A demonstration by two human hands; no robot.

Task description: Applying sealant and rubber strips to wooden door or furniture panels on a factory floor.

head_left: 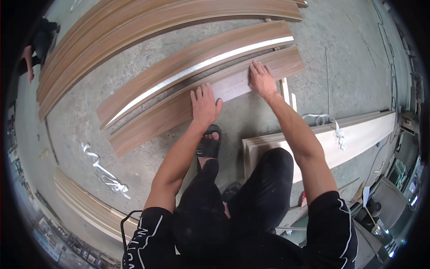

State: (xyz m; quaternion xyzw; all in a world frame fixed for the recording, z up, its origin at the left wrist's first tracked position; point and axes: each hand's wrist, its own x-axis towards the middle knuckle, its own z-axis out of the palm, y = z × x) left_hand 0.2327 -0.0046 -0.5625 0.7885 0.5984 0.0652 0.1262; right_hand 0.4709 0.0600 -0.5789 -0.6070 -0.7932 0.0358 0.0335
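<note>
A long brown wood-grain board (156, 124) lies across the floor in front of me. My left hand (205, 106) rests on it near its middle, fingers stretched toward the far edge and thumb apart. Farther right, my right hand (262, 80) also lies on this board, its fingers reaching over the far edge. Neither hand visibly lifts it. Just beyond is a second brown board (197, 54), parallel to the first, with a bright white strip (197, 67) running along its near side. A narrow gap separates the two boards.
More long brown boards (134, 29) lie at the far left. Pale boards are stacked (349, 134) at right; others (85, 201) lie at lower left. Loose white strapping (101, 168) is on the concrete floor (340, 71). Another person (40, 42) is at far left.
</note>
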